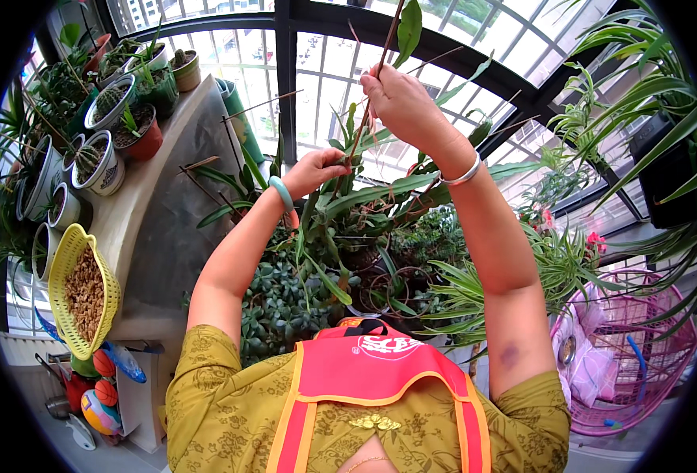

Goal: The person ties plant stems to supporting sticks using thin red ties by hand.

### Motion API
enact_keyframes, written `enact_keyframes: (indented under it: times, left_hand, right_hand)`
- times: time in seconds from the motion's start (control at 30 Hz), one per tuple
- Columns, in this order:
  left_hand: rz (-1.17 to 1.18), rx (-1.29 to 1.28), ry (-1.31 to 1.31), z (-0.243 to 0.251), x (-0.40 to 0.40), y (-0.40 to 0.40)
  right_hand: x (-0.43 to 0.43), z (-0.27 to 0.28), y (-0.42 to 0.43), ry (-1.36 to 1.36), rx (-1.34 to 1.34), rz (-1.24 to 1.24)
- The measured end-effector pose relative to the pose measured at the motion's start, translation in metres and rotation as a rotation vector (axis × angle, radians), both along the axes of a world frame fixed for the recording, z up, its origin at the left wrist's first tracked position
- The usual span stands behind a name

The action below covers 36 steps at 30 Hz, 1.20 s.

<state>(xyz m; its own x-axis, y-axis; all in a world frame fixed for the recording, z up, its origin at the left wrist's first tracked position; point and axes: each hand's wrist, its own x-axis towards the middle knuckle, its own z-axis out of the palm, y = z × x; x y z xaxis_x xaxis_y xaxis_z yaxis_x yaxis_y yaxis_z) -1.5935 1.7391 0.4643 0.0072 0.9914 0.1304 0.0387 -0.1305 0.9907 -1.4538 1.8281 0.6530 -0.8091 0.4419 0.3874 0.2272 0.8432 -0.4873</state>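
My right hand (397,100) is raised before the window with its fingers closed around a long thin brown stem (387,44) and some pinkish strands. Lower and to the left, my left hand (319,171) pinches at the lower part of the same stem, beside green leaves. Below both hands spreads a potted plant with long flat green leaves (378,192). One broad flat leaf (409,32) rises just past my right hand. The base of the stem is hidden among the foliage.
At left, a curved ledge (174,127) bears potted cacti (91,159) and a yellow plastic basket (115,290) of brown pieces. Jade-like succulents (283,301) grow below my hands. Spider plants (561,254) and a pink wicker chair (650,355) are at right.
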Motion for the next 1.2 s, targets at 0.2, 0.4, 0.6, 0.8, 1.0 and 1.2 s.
enact_keyframes:
  times: [0.2,0.4,0.6,0.8,1.0,1.2]
  left_hand:
    - [0.246,0.126,0.258,0.005,0.021,-0.005]
    - [0.346,0.146,0.186,-0.002,0.027,-0.003]
    - [0.532,0.176,0.187,-0.013,0.032,0.002]
    - [0.347,0.044,0.055,0.007,0.018,-0.013]
    - [0.507,0.088,-0.182,0.024,0.001,-0.052]
    - [0.568,0.089,-0.262,0.037,0.002,-0.096]
  right_hand:
    - [0.006,0.002,-0.013,0.081,0.016,0.033]
    - [-0.001,-0.008,-0.016,0.132,0.141,0.066]
    - [-0.008,-0.008,-0.008,0.157,0.115,0.035]
    - [0.044,0.017,-0.011,0.021,-0.11,-0.065]
    - [0.132,0.018,-0.052,0.13,-0.251,-0.163]
    - [0.158,-0.08,-0.083,-0.012,-0.501,-0.139]
